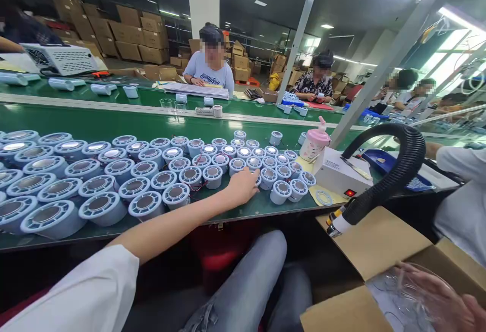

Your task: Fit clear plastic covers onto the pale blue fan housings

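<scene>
My left hand (243, 188) reaches over the bench, its fingers closed around the edge of a light-blue round housing (255, 163) or one right beside it; the fingers partly hide which. Many similar housings (146, 201) with grey disc tops and slotted rims stand in crowded rows to the left, some with thin red wires. At the lower right, my right hand (433, 286) is inside an open cardboard box (383, 241), its fingers around a clear round plastic piece (408, 291). More clear plastic lies in the box, partly hidden by the hand.
A white box-shaped device (337, 172) with a lit red switch stands on the right, near a black corrugated hose (408, 170). A pink cup (314, 142) is behind it. A green conveyor (129, 119) runs across; co-workers sit beyond it, and another person's sleeve (461, 170) is close at right.
</scene>
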Demonstrator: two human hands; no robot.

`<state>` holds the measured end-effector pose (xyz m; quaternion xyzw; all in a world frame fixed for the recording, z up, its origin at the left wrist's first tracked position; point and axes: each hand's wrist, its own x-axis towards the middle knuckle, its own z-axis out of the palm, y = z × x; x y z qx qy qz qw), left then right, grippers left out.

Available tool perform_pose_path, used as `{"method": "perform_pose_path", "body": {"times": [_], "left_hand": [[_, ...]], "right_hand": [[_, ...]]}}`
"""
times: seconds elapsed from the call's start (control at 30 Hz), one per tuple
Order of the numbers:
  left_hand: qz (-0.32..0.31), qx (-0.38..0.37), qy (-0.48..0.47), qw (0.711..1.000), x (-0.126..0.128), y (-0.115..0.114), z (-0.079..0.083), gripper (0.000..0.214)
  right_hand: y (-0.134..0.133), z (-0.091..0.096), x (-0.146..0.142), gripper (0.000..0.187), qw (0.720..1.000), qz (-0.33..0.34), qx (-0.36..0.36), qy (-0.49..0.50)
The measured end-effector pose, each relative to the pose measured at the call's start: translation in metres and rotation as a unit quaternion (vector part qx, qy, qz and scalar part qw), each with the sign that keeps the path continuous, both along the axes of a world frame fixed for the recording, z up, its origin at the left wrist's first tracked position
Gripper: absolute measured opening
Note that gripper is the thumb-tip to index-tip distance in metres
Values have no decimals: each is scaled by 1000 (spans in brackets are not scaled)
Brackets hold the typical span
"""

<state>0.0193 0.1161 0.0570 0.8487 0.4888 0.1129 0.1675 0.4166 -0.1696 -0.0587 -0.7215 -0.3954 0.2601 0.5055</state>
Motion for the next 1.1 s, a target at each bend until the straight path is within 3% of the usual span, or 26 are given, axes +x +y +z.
{"method": "perform_pose_path", "body": {"times": [0.07,0.13,0.23,0.3,0.37,0.47,0.53,0.57,0.63,0.73,0.8,0.87,0.97,1.1], "left_hand": [[0,-21,-48,999,-7,-3,0,53],[-13,-74,-98,992,-18,-11,1,46],[-63,-220,-156,961,-29,-36,-6,47],[-101,-323,-175,925,-30,-59,-16,49],[-130,-404,-180,887,-28,-79,-28,45],[-165,-505,-169,831,-25,-98,-41,38],[-176,-537,-158,809,-24,-102,-44,35],[-176,-541,-156,807,-24,-103,-43,33],[-181,-495,-163,834,-24,-105,-39,28],[-215,-327,-170,904,-25,-112,-33,22],[-235,-239,-171,927,-25,-118,-32,20],[-229,-217,-192,929,-26,-121,-35,23],[-208,-211,-242,924,-28,-120,-42,45],[-228,-201,-268,914,-30,-116,-52,65]], "right_hand": [[13,16,-41,50,996,35,24,80],[21,30,-86,53,983,171,21,59],[28,49,-154,47,939,322,10,-121],[34,60,-193,53,902,341,38,-261],[44,67,-222,54,869,318,71,-373],[60,70,-243,52,835,282,72,-468],[66,69,-246,52,824,283,39,-489],[68,67,-246,52,824,290,16,-486],[70,65,-244,47,836,310,-31,-452],[70,64,-241,29,868,315,-78,-375],[69,65,-240,15,890,314,-90,-318],[69,68,-239,14,912,322,-87,-239],[68,74,-238,14,939,323,-58,-105],[67,79,-237,30,962,271,-42,7]]}}
